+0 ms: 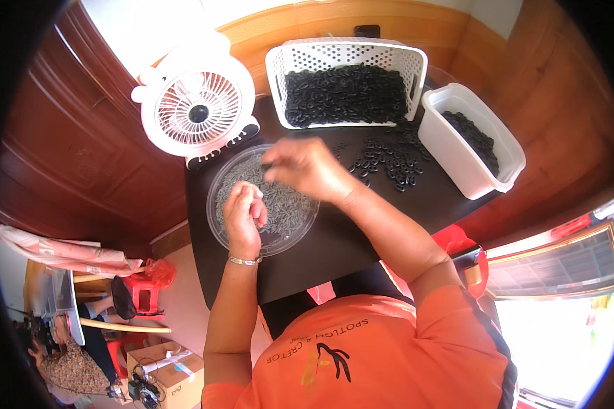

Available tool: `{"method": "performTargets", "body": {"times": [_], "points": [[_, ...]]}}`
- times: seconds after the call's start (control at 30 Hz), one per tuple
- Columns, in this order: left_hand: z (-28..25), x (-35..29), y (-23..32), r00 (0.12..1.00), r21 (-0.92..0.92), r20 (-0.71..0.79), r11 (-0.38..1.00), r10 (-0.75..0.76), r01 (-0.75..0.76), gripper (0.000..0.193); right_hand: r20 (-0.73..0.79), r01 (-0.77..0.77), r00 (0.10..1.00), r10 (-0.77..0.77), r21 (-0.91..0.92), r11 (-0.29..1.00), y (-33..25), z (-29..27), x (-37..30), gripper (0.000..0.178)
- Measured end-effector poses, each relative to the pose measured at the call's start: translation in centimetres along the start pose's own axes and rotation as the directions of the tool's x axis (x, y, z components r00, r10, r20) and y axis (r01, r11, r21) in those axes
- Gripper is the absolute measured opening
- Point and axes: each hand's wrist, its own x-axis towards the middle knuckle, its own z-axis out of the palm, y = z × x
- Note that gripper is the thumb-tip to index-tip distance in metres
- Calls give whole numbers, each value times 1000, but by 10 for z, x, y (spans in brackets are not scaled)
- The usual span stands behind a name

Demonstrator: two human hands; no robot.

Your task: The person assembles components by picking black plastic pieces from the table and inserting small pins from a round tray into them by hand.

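R hand (300, 167) pinches dark pc (266, 165), blurred | L hand (242, 213) half-curled, can't tell if gripping | tub (213, 204) nr surface (334, 238) L edge | pc prob. light, stiff, slick; grip sides

two hands (309, 169) hover over a round clear tub (280, 246) of grey pieces (290, 213).

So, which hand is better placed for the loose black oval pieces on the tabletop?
Probably the right hand: it is nearer those shiny black oval pieces, though blur obscures its grip. The left hand is farther, over the round clear plastic bowl.
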Motion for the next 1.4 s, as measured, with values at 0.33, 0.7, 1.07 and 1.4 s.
{"method": "performTargets", "body": {"times": [0.33, 0.7, 1.07, 1.4], "points": [[-1, 5, 2, 999, 68, -35, 997, -31, 33, 21, -692, -614, 454, -562, -700, 366, 9, -165, -14, 19], [-6, 6, 3, 999, 93, -18, 995, -29, 31, 20, 7, -368, 874, 487, -646, 669, 55, -94, -12, 21], [-6, 7, 2, 998, 73, -19, 996, -52, 53, 18, 8, -330, 782, 624, -844, 423, 72, -67, -6, 17], [-9, 8, 2, 998, 90, -16, 994, -63, 65, 17, 35, -319, 778, 628, -839, 442, 72, -65, -7, 16]]}}
